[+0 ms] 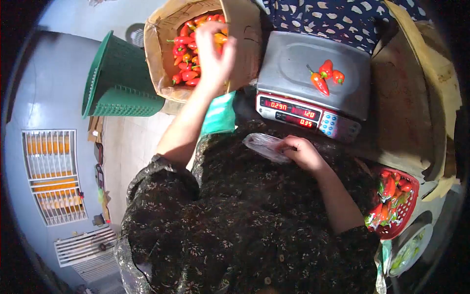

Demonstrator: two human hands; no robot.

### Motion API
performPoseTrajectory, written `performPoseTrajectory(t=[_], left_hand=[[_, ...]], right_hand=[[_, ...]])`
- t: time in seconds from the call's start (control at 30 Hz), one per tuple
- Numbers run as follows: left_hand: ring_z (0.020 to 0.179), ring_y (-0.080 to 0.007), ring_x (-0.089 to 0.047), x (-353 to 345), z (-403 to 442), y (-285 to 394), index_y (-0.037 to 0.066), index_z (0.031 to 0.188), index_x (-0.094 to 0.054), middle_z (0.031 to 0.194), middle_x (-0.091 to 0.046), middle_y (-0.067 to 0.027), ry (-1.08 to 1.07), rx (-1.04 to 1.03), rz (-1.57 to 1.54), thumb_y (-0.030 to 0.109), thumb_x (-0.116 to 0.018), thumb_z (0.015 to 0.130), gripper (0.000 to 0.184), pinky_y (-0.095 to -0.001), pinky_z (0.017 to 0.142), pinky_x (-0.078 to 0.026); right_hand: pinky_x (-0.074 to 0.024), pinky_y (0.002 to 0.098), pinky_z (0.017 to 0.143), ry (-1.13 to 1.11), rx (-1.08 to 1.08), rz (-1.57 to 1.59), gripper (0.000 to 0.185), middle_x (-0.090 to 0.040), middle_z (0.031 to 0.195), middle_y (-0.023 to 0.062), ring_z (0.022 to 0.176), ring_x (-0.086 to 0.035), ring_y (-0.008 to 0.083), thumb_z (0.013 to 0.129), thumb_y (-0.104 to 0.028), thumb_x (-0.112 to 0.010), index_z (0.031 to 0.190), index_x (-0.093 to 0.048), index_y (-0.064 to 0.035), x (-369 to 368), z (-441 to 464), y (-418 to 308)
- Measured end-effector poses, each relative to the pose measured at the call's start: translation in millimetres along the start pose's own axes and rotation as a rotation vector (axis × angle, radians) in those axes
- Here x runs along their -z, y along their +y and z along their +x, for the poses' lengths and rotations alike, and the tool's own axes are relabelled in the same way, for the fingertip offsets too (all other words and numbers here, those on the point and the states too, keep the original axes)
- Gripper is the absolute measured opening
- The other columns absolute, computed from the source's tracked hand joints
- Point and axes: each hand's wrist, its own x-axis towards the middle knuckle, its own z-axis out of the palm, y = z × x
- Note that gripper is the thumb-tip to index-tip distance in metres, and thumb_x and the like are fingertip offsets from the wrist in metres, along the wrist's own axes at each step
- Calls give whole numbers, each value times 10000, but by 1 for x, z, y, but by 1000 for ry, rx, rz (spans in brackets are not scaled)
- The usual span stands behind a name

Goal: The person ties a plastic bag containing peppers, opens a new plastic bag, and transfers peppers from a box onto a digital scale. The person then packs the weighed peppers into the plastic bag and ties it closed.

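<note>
My left hand [215, 55] is over the open cardboard box [243, 44], above the red and orange peppers [186, 61]. Its thumb and fingers are apart, and nothing shows between them. In front of my body, my right hand [302, 153] pinches the edge of a thin clear plastic bag [264, 146], which looks empty. Three peppers [320, 83] lie on the metal plate of the digital scale [284, 59], whose red display is lit.
A green perforated basket [125, 73] stands left of the box. At the lower right are a red basket [409, 203] with bagged peppers and a pale bowl [423, 240] with something green. Patterned dark cloth [323, 14] lies behind the scale, cardboard [404, 103] at its right.
</note>
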Motion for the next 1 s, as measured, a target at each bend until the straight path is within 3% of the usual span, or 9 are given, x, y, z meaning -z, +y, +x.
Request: performPoseTrajectory(t=[0.07, 0.13, 0.27, 0.4, 0.47, 0.5, 0.7, 0.93, 1.0], left_hand=[[1001, -253, -508, -7, -10, -74, 17, 1095, -511, 1046, -508, -130, 67, 324, -87, 153, -641, 834, 321, -345, 901, -407], [1119, -348, -469, -15, -25, -149, 47, 1274, -446, 1194, -456, -218, -159, 782, 27, 459, -684, 774, 690, -402, 966, -402], [1313, -451, -292, -26, -61, -201, 267, 1428, -297, 1436, -229, -295, -744, 1013, 507, 828, -561, 599, 1035, -540, 1052, -269], [1170, -383, -487, -41, -62, -167, 309, 1215, -503, 1331, -352, -218, -638, 682, 722, 672, -569, 723, 615, -649, 964, -287], [1159, -369, -505, -28, -50, -149, 321, 1186, -522, 1368, -311, -217, -820, 604, 697, 622, -597, 731, 551, -653, 953, -301], [1184, -345, -492, -25, -47, -143, 278, 1331, -445, 1423, -267, -186, -872, 641, 731, 623, -632, 682, 758, -603, 967, -316], [1219, -334, -455, -28, -50, -137, 235, 1291, -502, 1404, -285, -206, -794, 707, 701, 571, -660, 688, 709, -588, 978, -325], [1121, -340, -466, -22, -73, -177, 102, 995, -664, 1196, -423, -231, -412, 410, 401, 303, -733, 653, 403, -398, 930, -449], [1085, -335, -455, -15, -63, -171, 56, 939, -675, 1132, -477, -226, -243, 541, 273, 222, -709, 682, 308, -391, 941, -427]], right_hand=[[-469, 311, 831, -8, 6, -7, 315, -643, 932, 107, 909, -615, 201, 712, 32, -569, 1006, -659, -42, -1, 2, 2], [-469, 307, 824, -9, 0, 3, 318, -642, 925, 98, 893, -613, 190, 714, 30, -560, 1007, -659, -41, -1, 2, 3], [-463, 294, 814, 7, -37, 48, 307, -635, 931, 81, 891, -601, 168, 722, 32, -544, 1003, -656, -24, 1, 3, 8], [-462, 289, 800, 15, -73, 84, 292, -636, 939, 74, 886, -598, 157, 729, 22, -540, 994, -658, -14, 4, 4, 5], [-466, 287, 789, 24, -89, 90, 296, -643, 938, 78, 869, -601, 156, 724, 17, -546, 995, -659, -16, 6, 6, 7], [-465, 286, 792, 22, -99, 102, 292, -643, 938, 78, 871, -601, 156, 725, 15, -547, 993, -659, -15, 6, 7, 10], [-447, 272, 779, -3, -62, 115, 272, -621, 936, 36, 868, -566, 122, 762, 8, -514, 994, -655, -6, 6, 6, 9], [-455, 276, 782, -23, 6, 127, 283, -635, 947, 52, 881, -581, 125, 741, 13, -550, 1001, -657, -17, 4, 5, 16], [-457, 276, 785, -11, -17, 180, 283, -638, 942, 52, 882, -586, 128, 734, 10, -558, 997, -659, -20, 1, 4, 18]])
